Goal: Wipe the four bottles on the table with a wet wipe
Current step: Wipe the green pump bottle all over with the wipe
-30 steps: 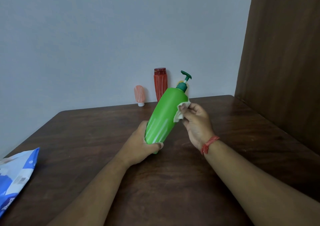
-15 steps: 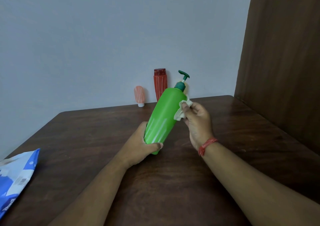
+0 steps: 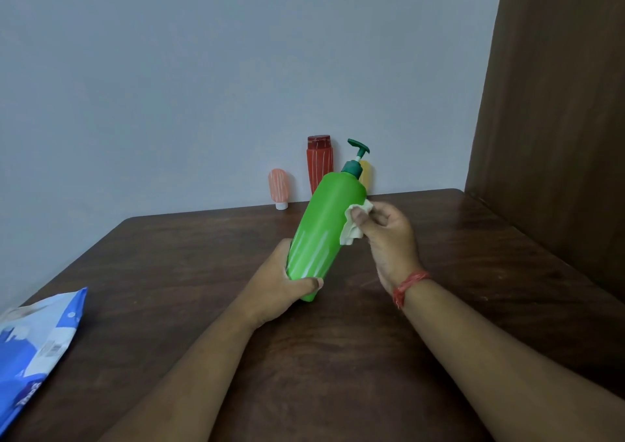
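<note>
Bottle of green plastic [image 3: 324, 225] with a dark green pump head is held above the middle of the table [image 3: 189, 272], tilted so that the pump points up and away toward the far edge. The left hand [image 3: 280, 289] holds its lower end, with the fingers closed around the base and the thumb lying across the front. The right hand [image 3: 389, 235] is at the right side of the bottle, near its shoulder. Its thumb and fingers are pinched together on a crumpled white wet wipe [image 3: 355, 225], and the wipe is pressed against the green wall. A red thread band [image 3: 409, 284] goes around the right wrist.

At the far edge of the table, against the pale wall, three more bottles stand. A dark red bottle [image 3: 319, 164] with light stripes is upright. A small pink tube [image 3: 279, 188] stands on its white cap to the left of it. A yellow bottle [image 3: 367, 174] is mostly hidden behind the pump of the green one.

At the near left corner lies a blue and white pack [image 3: 33, 347], partly cut by the frame. A brown wooden panel [image 3: 558, 120] rises along the right edge of the table.
</note>
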Available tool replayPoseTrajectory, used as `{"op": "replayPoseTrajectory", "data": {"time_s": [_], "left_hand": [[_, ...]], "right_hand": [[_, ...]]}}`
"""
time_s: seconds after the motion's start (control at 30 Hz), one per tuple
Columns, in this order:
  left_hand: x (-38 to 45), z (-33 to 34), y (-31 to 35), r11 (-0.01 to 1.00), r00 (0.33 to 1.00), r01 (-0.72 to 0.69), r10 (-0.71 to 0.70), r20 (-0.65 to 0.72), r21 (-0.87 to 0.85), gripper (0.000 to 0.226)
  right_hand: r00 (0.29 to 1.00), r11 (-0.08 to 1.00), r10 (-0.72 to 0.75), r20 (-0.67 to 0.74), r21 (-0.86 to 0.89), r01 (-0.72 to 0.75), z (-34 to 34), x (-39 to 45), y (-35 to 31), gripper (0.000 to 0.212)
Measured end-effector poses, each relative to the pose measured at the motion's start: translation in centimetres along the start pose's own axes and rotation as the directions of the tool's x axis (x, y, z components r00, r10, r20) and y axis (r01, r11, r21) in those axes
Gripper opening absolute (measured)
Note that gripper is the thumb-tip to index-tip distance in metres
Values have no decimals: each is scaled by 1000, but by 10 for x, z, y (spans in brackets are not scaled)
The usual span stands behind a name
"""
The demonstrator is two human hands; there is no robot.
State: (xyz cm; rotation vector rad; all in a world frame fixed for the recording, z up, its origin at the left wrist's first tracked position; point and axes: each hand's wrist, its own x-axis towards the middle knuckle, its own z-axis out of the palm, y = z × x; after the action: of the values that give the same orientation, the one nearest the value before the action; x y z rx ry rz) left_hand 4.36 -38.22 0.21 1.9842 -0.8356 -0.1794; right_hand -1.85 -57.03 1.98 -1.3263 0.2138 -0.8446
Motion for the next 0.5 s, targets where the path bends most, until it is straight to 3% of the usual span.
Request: {"op": "replayPoseTrajectory", "data": {"time_s": [0.07, 0.13, 0.2, 0.33, 0.37, 0.5], "left_hand": [[1, 0, -1, 999, 1000, -9, 9, 19, 42, 58], [2, 0, -2, 998, 999, -23, 22, 26, 63, 57], [1, 0, -3, 999, 1000, -20, 20, -1, 36, 55], [2, 0, -3, 998, 997, 24, -28, -70, -54, 54], [2, 0, -3, 998, 997, 24, -28, -71, -57, 54], [3, 0, -2, 1000, 1000, 14, -14, -21, -4, 58]], "right_hand": [[979, 974, -153, -131, -189, 127, -5, 4, -2, 12], [920, 853, -380, -95, -421, 309, -7, 1, -2, 15], [845, 687, -530, 76, -546, 480, -3, -7, 2, 18], [694, 402, -574, 433, -589, 701, 10, -18, 11, 23], [685, 380, -578, 443, -597, 707, 10, -15, 9, 25], [761, 467, -577, 297, -644, 606, 0, -9, 1, 35]]}}
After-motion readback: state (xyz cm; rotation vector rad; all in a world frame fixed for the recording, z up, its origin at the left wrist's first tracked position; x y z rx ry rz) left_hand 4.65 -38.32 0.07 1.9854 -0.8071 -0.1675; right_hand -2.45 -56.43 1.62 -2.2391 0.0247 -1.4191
